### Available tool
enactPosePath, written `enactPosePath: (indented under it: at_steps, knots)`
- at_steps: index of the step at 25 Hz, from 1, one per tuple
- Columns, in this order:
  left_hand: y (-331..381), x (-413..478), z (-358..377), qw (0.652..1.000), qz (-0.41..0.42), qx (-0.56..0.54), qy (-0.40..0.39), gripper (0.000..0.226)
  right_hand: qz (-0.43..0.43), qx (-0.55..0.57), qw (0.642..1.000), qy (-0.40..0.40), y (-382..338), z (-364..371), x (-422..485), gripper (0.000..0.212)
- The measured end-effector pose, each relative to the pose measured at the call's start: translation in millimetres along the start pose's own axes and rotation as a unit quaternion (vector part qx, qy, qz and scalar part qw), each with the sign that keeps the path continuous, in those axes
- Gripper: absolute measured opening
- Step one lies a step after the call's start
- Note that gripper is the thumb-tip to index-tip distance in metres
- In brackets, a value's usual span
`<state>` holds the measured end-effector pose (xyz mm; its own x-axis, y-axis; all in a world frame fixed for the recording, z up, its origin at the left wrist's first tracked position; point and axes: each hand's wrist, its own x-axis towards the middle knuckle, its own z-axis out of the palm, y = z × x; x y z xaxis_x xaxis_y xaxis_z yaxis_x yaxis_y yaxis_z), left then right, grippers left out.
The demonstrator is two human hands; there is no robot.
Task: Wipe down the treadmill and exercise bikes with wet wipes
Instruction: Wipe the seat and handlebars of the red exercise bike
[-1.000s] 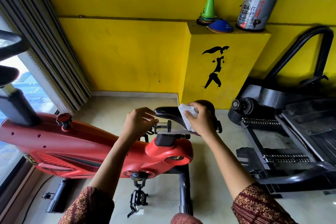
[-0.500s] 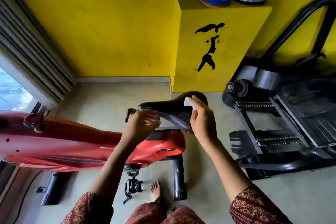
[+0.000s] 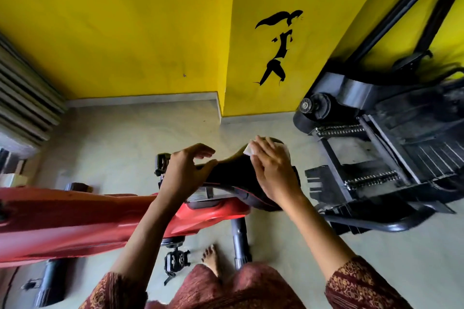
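Saddle: the black padded bike saddle (image 3: pixel 229 173) is mounted above the rear of the red exercise bike frame (image 3: pixel 62 221), with its narrow nose pointing left.
Wipe: the white wet wipe (image 3: pixel 248 151) is laid on the saddle's wide rear end and is mostly covered by the right hand.
Right hand: the right hand (image 3: pixel 273 173) is laid flat, fingers straight and close together, and pressed down on the wipe.
Left hand: the left hand (image 3: pixel 187 173) is placed at the saddle's nose; the thumb is set against the top edge, and the fingers are held loosely curved above it, apart from the thumb.
Treadmill: the black treadmill (image 3: pixel 401 145) is seen to the right, apart from the bike.
Floor: a bare foot (image 3: pixel 211 258) is planted on the pale floor (image 3: pixel 113 138) beside the black bike pedal (image 3: pixel 175 262).
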<state>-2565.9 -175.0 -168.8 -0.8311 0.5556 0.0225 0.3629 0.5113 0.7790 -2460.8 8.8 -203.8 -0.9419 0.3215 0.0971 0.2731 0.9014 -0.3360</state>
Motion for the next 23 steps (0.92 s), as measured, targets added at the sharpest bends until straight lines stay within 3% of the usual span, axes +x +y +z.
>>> enactPosePath:
  at_steps: [2, 7, 11, 13, 16, 18, 20, 23]
  knots:
    - [-2.6, 3.4, 0.9, 1.0, 0.001, 0.003, -0.008, 0.019, 0.03, -0.016, 0.998, 0.058, -1.3, 6.0, -7.9, 0.049]
    - [-6.8, 9.9, 0.6, 1.0, -0.014, 0.006, -0.007, 0.016, -0.127, 0.085, 0.987, -0.05, -28.4, 7.4, 13.7, 0.04]
    - [-8.7, 15.4, 2.0, 1.0, -0.024, 0.001, 0.016, 0.015, -0.005, 0.019, 1.0, -0.003, 15.0, -10.3, 44.5, 0.038]
    - [-7.0, 15.7, 6.1, 0.999, -0.035, 0.001, 0.025, 0.016, -0.016, -0.004, 0.997, -0.078, -6.8, -5.6, 49.2, 0.045]
    - [-3.1, 19.2, 15.9, 0.999, -0.05, 0.006, 0.015, 0.016, -0.142, 0.008, 0.976, -0.165, -28.7, -0.2, 50.1, 0.047]
    - [1.2, 22.5, 22.2, 0.998, -0.053, 0.019, 0.014, 0.017, -0.133, -0.026, 0.974, -0.181, -4.5, -6.2, 63.8, 0.039]
    - [6.8, 23.9, 27.7, 0.998, -0.048, 0.032, 0.021, 0.018, -0.036, -0.004, 0.988, -0.15, 26.7, -9.1, 63.0, 0.035]
    - [12.7, 21.3, 34.0, 0.998, -0.024, 0.056, 0.015, 0.018, 0.042, 0.173, 0.984, -0.004, 41.5, -11.9, 25.3, 0.034]
